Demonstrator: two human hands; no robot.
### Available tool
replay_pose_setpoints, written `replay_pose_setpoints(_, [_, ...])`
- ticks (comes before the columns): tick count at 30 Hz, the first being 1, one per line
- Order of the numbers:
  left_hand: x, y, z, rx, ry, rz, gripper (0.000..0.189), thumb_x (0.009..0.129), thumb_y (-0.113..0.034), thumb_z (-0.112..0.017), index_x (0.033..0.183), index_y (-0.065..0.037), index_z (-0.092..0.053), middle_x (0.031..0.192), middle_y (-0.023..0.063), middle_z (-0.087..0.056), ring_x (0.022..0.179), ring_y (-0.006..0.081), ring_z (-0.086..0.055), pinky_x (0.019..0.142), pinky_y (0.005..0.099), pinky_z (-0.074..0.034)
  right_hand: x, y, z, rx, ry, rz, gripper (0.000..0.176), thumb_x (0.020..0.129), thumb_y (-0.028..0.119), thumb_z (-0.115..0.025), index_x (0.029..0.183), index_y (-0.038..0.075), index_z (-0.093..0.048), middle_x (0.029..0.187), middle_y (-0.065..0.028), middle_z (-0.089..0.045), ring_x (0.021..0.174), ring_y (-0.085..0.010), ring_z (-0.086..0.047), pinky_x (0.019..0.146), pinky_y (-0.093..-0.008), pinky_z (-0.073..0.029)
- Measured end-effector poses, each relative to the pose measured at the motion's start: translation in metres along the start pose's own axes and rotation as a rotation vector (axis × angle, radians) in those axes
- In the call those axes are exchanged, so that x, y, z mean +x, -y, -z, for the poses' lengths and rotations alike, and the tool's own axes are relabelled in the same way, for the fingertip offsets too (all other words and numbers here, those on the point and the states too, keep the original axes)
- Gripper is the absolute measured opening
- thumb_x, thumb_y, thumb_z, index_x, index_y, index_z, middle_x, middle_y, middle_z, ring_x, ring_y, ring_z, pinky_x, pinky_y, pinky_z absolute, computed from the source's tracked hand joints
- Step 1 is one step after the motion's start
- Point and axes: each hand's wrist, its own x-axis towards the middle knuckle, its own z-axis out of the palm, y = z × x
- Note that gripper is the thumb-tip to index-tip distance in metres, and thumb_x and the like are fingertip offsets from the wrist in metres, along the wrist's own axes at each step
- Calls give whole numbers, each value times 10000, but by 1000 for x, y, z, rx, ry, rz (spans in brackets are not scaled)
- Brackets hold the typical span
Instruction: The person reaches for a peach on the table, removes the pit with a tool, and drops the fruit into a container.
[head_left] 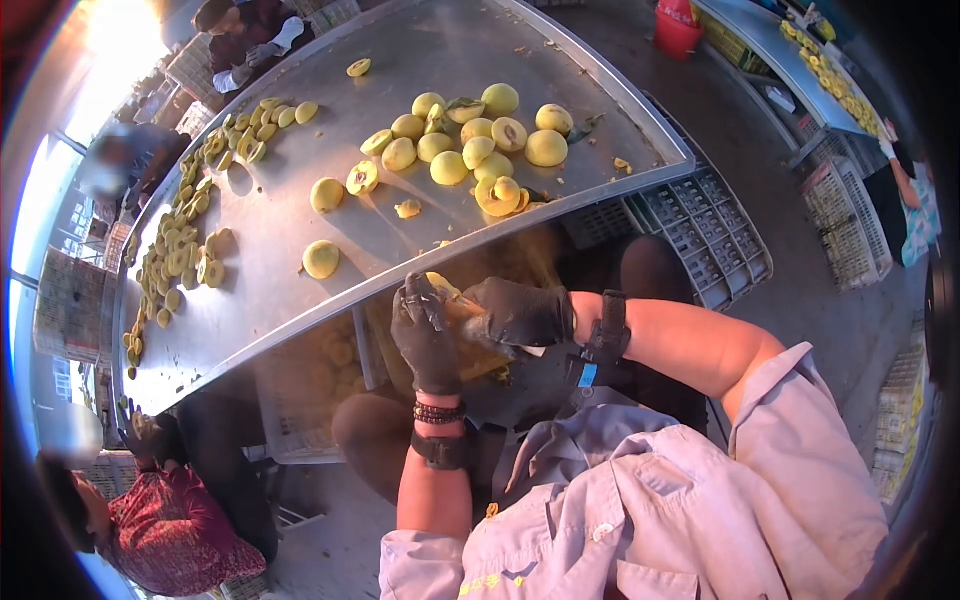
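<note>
Yellow fruit (456, 302) sits at two o'clock from the left hand (424, 335), whose fingers clasp it, and nine o'clock from the right hand (520, 314), whose grip I cannot tell; its visible part slants ten-to-four.

Gloved left hand (424, 340) grips yellow fruit (440, 284); gloved right hand (522, 312) curled close beside it. Metal table (440, 55) ahead: whole fruits (546, 148) near, cut halves (175, 253) piled left. Co-workers (180, 530) around.
</note>
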Motion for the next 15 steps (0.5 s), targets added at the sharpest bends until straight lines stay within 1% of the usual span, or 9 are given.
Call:
replay_pose_setpoints(2, [0,-7,3,-12,29,79,347,981,-246,-470,1094,67,-569,894,132,-609,817,195,-577,750,321,-468,9,-14,-4,-167,-46,122,129,830,122,-580,849,-5,-590,587,-48,-551,458,-127,-533,433,-285,-416])
replay_pose_setpoints(5, [-4,3,-1,-10,-14,51,329,971,-245,-493,1068,58,-577,881,113,-604,797,186,-573,729,320,-469,16,-20,-1,-404,-79,259,124,838,131,-589,816,9,-582,568,-28,-525,440,-114,-510,418,-271,-399])
replay_pose_setpoints(6, [-4,3,-2,-93,-44,80,325,970,-247,-498,1067,53,-578,881,104,-603,799,181,-571,729,318,-469,15,-16,-1,-480,-87,297,127,843,135,-592,804,14,-579,562,-20,-514,439,-108,-503,414,-264,-394])
replay_pose_setpoints(8, [-1,-3,-2,-261,-106,138,319,966,-251,-507,1064,44,-580,879,86,-600,805,171,-567,728,314,-471,6,2,-4,-124,14,70,138,852,151,-600,804,25,-573,566,-12,-512,444,-101,-503,422,-252,-393])
replay_pose_setpoints(9, [0,-7,0,-308,-78,154,315,968,-251,-506,1064,40,-580,879,79,-598,808,163,-565,728,310,-471,2,10,-7,53,67,-46,143,856,159,-605,804,30,-570,569,-9,-511,447,-98,-503,425,-246,-393])
replay_pose_setpoints(11, [3,-16,5,-404,-29,185,308,970,-252,-503,1064,31,-579,877,65,-595,815,148,-560,729,301,-473,7,-6,-10,148,52,47,154,865,176,-609,809,40,-562,574,-6,-508,444,-93,-496,414,-244,-388])
replay_pose_setpoints(13, [0,-8,3,-392,0,174,306,975,-249,-495,1065,31,-577,897,69,-602,819,136,-562,728,286,-474,10,-21,-12,234,58,127,155,870,193,-617,817,61,-555,594,4,-512,436,-86,-480,394,-238,-375])
replay_pose_setpoints(14, [-3,2,1,-384,23,170,305,977,-248,-492,1066,31,-576,906,71,-605,821,130,-563,727,279,-475,7,-15,-12,231,70,43,158,872,200,-615,813,65,-556,594,7,-512,434,-85,-478,389,-239,-373])
replay_pose_setpoints(15, [-3,13,-1,-258,45,41,325,980,-274,-482,1061,26,-580,923,72,-611,818,127,-570,723,277,-479,1,-4,-11,226,78,-39,161,873,207,-612,810,70,-557,594,9,-511,433,-84,-476,385,-239,-372])
